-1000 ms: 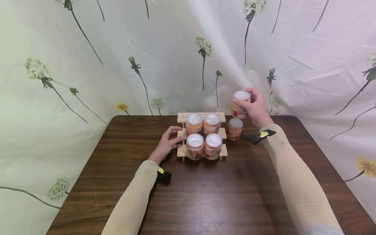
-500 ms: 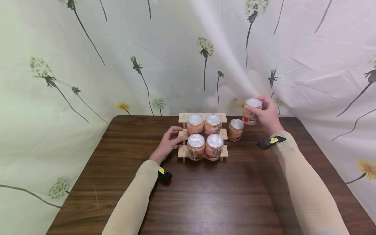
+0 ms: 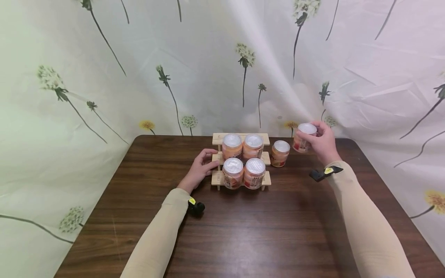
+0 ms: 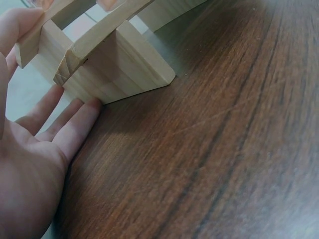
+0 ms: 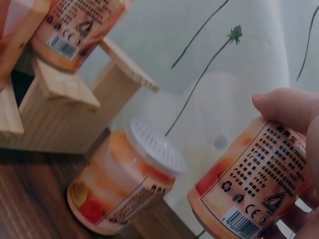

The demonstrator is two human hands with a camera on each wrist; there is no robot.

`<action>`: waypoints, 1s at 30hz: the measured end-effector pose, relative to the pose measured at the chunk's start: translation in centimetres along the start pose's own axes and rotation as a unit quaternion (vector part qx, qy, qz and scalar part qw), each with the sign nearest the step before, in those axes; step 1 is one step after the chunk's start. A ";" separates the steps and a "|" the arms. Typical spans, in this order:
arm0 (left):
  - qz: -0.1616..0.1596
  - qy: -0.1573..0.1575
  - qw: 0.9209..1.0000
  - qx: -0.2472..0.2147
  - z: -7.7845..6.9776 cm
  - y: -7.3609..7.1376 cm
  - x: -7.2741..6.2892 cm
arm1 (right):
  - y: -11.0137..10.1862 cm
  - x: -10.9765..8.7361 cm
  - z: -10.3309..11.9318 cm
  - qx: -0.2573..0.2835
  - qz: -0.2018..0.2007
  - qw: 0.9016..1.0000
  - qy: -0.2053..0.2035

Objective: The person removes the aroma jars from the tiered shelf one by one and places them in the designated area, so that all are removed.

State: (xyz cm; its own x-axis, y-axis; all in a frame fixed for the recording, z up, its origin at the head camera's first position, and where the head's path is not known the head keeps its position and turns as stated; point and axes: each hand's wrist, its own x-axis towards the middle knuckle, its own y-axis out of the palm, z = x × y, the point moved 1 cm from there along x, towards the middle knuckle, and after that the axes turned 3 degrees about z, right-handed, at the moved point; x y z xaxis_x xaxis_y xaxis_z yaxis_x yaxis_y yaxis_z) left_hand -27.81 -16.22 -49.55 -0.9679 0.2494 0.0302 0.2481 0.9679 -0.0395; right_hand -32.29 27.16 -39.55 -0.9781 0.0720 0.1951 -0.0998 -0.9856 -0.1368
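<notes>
My right hand (image 3: 325, 142) grips an orange-labelled jar (image 3: 302, 141) with a pale lid, thumb on the near side, at the table's back right. In the right wrist view its printed label and barcode face the camera. A similar jar (image 3: 279, 154) stands upright on the table just left of it, beside the rack. My left hand (image 3: 199, 170) touches the left end of a stepped wooden rack (image 3: 217, 178); in the left wrist view its fingers (image 4: 79, 127) extend against the side panel. Several matching jars (image 3: 233, 173) sit on the rack in two rows of two.
The dark wooden table (image 3: 243, 231) runs back to a pale curtain (image 3: 208, 77) printed with dandelions, right behind the rack and the right hand. The rack's top slat (image 3: 241, 139) stands behind the rear jars.
My right hand has carried its jar rightward and down, away from the rack and the standing jar. My left hand has stayed at the rack's end.
</notes>
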 end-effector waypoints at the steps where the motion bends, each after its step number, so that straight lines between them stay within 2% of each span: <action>1: -0.001 0.000 1.000 0.001 0.0 0.0 0.0 | 0.0 0.0 -0.3 0.002 -0.002 1.000 -0.001; 4: -0.001 0.000 1.000 0.002 -0.1 0.0 0.0 | -0.2 -0.1 -1.0 0.003 -0.004 1.000 0.003; 14: -0.003 -0.002 1.000 0.008 -0.2 0.0 -0.1 | 0.1 -1.4 -2.5 -0.058 0.022 0.998 0.014; 22: 0.001 -0.003 1.000 0.010 -0.1 0.0 0.0 | -0.4 -1.4 -5.1 -0.095 0.023 0.995 0.023; 30: -0.003 0.000 1.000 0.014 0.0 -0.1 0.1 | -0.4 -2.0 -5.9 -0.109 0.027 0.993 0.043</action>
State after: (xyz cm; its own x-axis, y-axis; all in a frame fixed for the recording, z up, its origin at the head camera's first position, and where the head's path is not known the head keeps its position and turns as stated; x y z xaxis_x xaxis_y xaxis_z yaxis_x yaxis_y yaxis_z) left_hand -27.93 -16.24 -49.55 -0.9692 0.2444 0.0297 0.2420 0.9680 -0.0666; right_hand -31.37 28.32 -45.57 -0.9941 0.0422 0.0996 -0.0751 -0.9322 -0.3540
